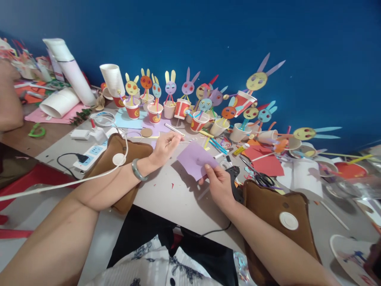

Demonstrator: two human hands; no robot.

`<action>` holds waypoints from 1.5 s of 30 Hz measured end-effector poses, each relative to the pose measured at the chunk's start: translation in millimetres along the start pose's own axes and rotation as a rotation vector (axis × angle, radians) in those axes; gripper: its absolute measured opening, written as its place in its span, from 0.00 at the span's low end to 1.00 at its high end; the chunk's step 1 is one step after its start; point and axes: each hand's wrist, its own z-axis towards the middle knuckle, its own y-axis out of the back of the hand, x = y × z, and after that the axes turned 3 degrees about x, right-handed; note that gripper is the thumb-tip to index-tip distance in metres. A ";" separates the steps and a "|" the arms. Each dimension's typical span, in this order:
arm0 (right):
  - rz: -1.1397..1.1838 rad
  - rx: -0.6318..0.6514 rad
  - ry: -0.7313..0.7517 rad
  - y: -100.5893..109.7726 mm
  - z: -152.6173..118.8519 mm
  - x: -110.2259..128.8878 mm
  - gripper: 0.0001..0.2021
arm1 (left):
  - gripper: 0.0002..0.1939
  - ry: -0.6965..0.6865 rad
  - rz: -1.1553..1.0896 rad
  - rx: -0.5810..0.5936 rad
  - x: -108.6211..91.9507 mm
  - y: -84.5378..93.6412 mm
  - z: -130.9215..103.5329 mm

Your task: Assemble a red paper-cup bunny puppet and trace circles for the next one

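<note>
A sheet of purple paper [193, 158] with an uneven lower edge is pinched at its right corner by my right hand [219, 184], thumb on top. My left hand [165, 149], with a bangle on its wrist, is closed just left of the sheet. Its fingertips are pressed together, and whatever they may hold is too small to make out. A white pen-like stick [174, 129] lies beyond the left fingers. Partly hidden behind my right hand is a black glue gun [235, 178]. Near it lie black-handled scissors [263, 178] and red paper [266, 159].
Several paper-cup rabbit figures [182, 108] stand along the blue wall. Brown cushioned pads [275, 206] lie under both forearms. At left are a power strip [92, 154], a white cable [89, 179], stacked cups [112, 79] and another person's arm [10, 95].
</note>
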 end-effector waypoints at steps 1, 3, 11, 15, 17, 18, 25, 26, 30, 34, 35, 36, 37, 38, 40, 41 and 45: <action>0.001 0.007 0.002 0.0 0.0 -0.1 0.21 | 0.18 -0.010 0.002 -0.021 -1.2 0.3 -0.7; 0.013 0.033 0.005 -1.0 -0.4 -0.6 0.21 | 0.20 -0.097 0.031 -0.058 -3.1 -0.8 -3.5; 0.024 0.160 0.028 -6.7 -6.0 -3.6 0.20 | 0.30 -0.060 -0.025 0.410 -0.8 -11.6 -11.9; 0.005 0.119 0.045 -4.8 -6.0 -1.7 0.21 | 0.19 0.081 -0.068 0.441 -2.8 -10.9 -9.6; 0.024 0.108 0.051 -4.9 -4.9 -1.8 0.22 | 0.18 0.098 -0.104 0.443 -4.1 -10.1 -8.8; 0.042 0.111 0.051 -5.3 -4.3 -2.5 0.21 | 0.18 0.101 -0.122 0.446 -4.6 -9.9 -8.6; 0.062 0.107 0.060 -7.7 -1.8 -12.5 0.20 | 0.24 0.158 -0.171 0.503 -6.2 -10.4 -8.4; 0.057 0.106 0.062 -7.6 -1.8 -13.3 0.20 | 0.24 0.170 -0.171 0.511 -6.9 -9.9 -8.0; 0.072 0.123 0.038 -6.9 -2.0 -13.3 0.21 | 0.23 0.196 -0.199 0.544 -8.1 -7.6 -7.2; 0.070 0.075 0.021 -5.7 -1.7 -10.8 0.22 | 0.23 0.150 -0.174 0.496 -4.8 -9.3 -10.9; 0.068 0.060 0.027 -5.5 -1.6 -10.3 0.22 | 0.26 0.100 -0.153 0.438 -3.7 -10.5 -12.6; 0.067 0.051 0.036 -5.5 -1.6 -10.0 0.21 | 0.31 0.041 -0.134 0.375 -2.7 -11.8 -14.2; 0.064 0.048 0.045 -5.6 -1.7 -10.0 0.21 | 0.36 -0.012 -0.120 0.315 -1.6 -13.1 -15.7; 0.060 0.049 0.053 -6.0 -1.8 -10.2 0.21 | 0.41 -0.045 -0.107 0.277 -0.6 -14.3 -16.7; 0.041 0.053 0.064 -7.2 -1.8 -11.0 0.21 | 0.43 -0.030 -0.097 0.295 1.6 -15.6 -17.0; 0.034 0.053 0.066 -7.7 -1.5 -11.3 0.21 | 0.40 0.008 -0.107 0.343 2.7 -15.6 -16.0; 0.013 0.098 0.036 -3.8 2.1 -5.7 0.22 | 0.27 0.140 -0.188 0.415 2.8 -8.8 -6.5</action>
